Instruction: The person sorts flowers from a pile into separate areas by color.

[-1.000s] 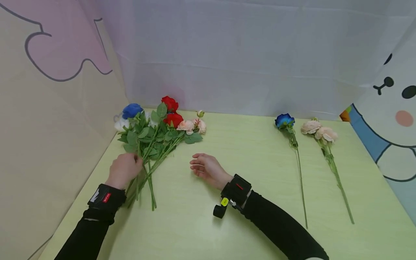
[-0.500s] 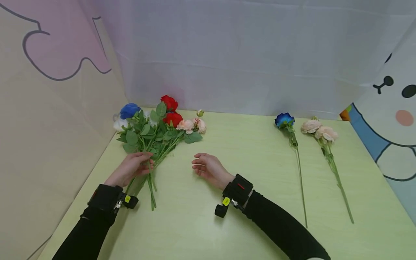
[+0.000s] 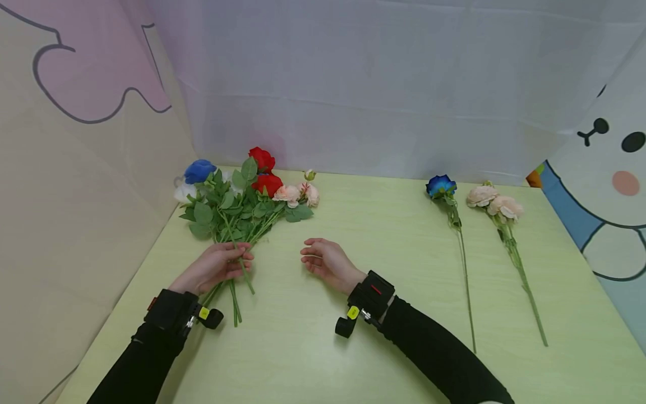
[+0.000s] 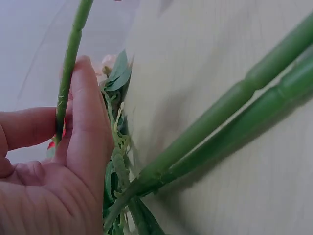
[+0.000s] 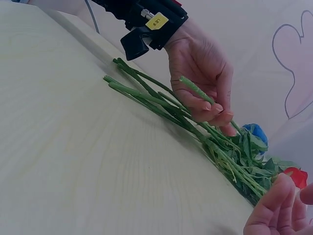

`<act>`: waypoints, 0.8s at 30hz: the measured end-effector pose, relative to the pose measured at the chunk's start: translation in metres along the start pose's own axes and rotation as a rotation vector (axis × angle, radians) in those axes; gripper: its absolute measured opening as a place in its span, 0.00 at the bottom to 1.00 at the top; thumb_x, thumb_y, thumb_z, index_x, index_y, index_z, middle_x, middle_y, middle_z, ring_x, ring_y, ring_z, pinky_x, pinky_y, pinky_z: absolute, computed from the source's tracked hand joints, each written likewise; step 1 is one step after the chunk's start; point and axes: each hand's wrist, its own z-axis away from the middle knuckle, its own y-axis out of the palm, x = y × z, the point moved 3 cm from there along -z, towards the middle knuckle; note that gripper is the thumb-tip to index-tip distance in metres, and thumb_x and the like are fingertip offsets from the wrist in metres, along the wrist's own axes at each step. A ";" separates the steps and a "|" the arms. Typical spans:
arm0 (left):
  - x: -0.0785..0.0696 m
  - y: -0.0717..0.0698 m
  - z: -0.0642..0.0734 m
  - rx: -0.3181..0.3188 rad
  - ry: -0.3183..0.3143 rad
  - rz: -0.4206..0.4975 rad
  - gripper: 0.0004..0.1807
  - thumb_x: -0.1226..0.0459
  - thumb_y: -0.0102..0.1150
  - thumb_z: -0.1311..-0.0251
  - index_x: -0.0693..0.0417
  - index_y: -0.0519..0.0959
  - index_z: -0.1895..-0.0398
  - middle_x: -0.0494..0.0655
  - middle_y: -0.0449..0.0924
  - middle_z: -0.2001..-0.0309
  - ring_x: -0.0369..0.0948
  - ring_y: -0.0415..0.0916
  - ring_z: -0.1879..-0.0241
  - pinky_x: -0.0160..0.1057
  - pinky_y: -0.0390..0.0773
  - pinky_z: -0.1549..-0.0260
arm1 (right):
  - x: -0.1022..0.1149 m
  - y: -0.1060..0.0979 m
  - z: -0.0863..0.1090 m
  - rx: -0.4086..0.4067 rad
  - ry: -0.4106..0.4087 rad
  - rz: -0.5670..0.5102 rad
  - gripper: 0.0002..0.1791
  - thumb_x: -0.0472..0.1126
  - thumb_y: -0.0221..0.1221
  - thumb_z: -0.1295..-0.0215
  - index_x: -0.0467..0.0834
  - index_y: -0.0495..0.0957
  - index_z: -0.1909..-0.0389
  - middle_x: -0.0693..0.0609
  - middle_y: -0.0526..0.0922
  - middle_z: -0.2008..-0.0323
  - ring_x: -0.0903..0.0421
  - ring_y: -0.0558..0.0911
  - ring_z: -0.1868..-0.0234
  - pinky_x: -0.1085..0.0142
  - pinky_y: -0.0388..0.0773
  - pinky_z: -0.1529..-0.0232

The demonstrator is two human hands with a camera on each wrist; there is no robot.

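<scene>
My left hand (image 3: 219,265) pinches one green flower stem (image 4: 71,63) between thumb and fingers, over the lower part of a bunch of artificial flowers at the left. The stem's cut end (image 5: 193,88) sticks out past the fingers in the right wrist view. Leaves (image 3: 234,210) hide which bloom it carries. The bunch has a blue rose (image 3: 199,171), red roses (image 3: 267,183), white blooms (image 3: 185,191) and pale pink flowers (image 3: 287,194). Its other stems (image 4: 215,117) lie crossed on the table under the hand. My right hand (image 3: 330,265) is held to the right of the bunch, fingers relaxed, holding nothing.
On the right of the pale table (image 3: 393,247) lie a single blue rose (image 3: 441,186) on a long stem and a pale pink flower stem (image 3: 506,207). A white curtain (image 3: 383,90) hangs behind, and a printed cloth (image 3: 101,168) borders the left side.
My left hand has turned palm inward and shifted slightly right, and now has one stem between its fingers, its lower end swung to the right. The right hand has barely moved.
</scene>
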 end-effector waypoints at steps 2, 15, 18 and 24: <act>0.000 0.001 0.000 -0.012 0.014 -0.014 0.27 0.62 0.42 0.27 0.70 0.53 0.32 0.43 0.77 0.61 0.36 0.79 0.63 0.31 0.79 0.65 | 0.001 0.000 0.001 0.000 0.002 0.002 0.22 0.32 0.46 0.32 0.30 0.60 0.39 0.48 0.74 0.63 0.58 0.76 0.66 0.70 0.74 0.64; -0.010 0.015 -0.003 -0.110 0.110 -0.235 0.24 0.59 0.43 0.27 0.68 0.60 0.37 0.48 0.76 0.58 0.39 0.77 0.61 0.36 0.79 0.63 | 0.007 -0.017 -0.001 -0.020 -0.001 0.000 0.21 0.32 0.46 0.33 0.29 0.61 0.40 0.48 0.74 0.64 0.58 0.76 0.67 0.70 0.74 0.64; -0.013 0.022 -0.008 -0.113 0.121 -0.259 0.23 0.59 0.42 0.27 0.69 0.62 0.38 0.51 0.77 0.57 0.43 0.77 0.59 0.36 0.80 0.62 | 0.011 -0.022 0.000 -0.019 -0.004 0.003 0.21 0.31 0.46 0.33 0.29 0.61 0.40 0.48 0.74 0.63 0.58 0.76 0.67 0.70 0.74 0.65; -0.021 0.043 -0.012 -0.054 0.162 -0.292 0.23 0.60 0.43 0.27 0.71 0.64 0.39 0.61 0.77 0.53 0.52 0.76 0.54 0.36 0.80 0.60 | 0.022 -0.037 0.002 -0.033 -0.009 0.007 0.21 0.32 0.46 0.32 0.30 0.60 0.40 0.49 0.73 0.64 0.58 0.76 0.67 0.71 0.73 0.65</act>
